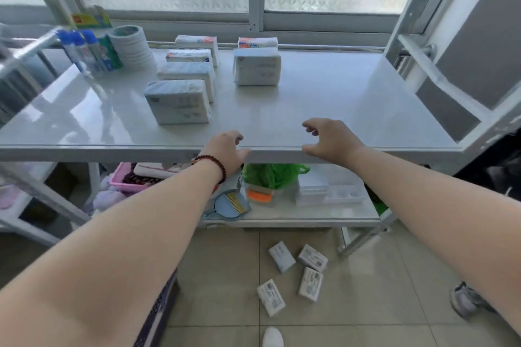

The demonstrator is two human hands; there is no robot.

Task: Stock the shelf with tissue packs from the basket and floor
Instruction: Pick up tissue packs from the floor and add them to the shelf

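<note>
Both hands are empty at the shelf's (324, 98) front edge: left hand (225, 153) loosely curled against the lip, right hand (328, 138) spread wide just above it. Six tissue packs (179, 101) stand on the shelf in two rows. Four more packs (310, 284) lie scattered on the floor (394, 304) below.

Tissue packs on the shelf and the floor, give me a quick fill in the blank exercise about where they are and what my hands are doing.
1. The number of tissue packs lying on the floor tiles is ____.
2. Both the left hand and the right hand are holding ____.
3. The beaded bracelet is on the ____ wrist.
4. The green bag sits on the ____ shelf.

Missing words: four; nothing; left; lower
</note>
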